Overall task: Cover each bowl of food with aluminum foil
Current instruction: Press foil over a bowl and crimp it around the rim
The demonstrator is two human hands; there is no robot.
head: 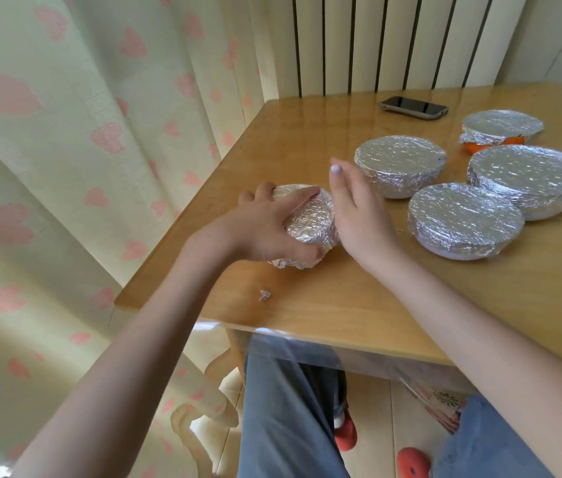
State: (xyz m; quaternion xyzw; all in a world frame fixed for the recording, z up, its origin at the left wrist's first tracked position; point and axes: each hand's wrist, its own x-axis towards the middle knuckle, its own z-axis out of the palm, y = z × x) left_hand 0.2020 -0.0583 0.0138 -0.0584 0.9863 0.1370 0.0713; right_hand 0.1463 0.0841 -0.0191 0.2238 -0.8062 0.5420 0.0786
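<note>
Holding small foil-wrapped bowl (310,222) near left corner of surface (341,305), my left hand (265,229) grip clamped around it. Right hand (355,208) grip apart, just beside bowl. Four covered bowls (464,222) right; phone (414,106) behind; foil scrap (265,295) near edge. No readable writing.

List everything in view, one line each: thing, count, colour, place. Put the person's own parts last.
Wrapped bowl: one, silver foil, near the table's left corner, under the left hand.
Other foil-covered bowls: four, silver foil, one showing orange, grouped on the right of the table.
Foil scrap: one, silver, near the table's front edge.
Phone: one, dark, far side of the table.
Table: one, light wood.
Curtain: cream with pink hearts, left.
Radiator: pale with dark gaps, behind the table.
Slippers: two, red, on the floor.
Left hand: grips the wrapped bowl.
Right hand: fingers straight, beside that bowl.
</note>
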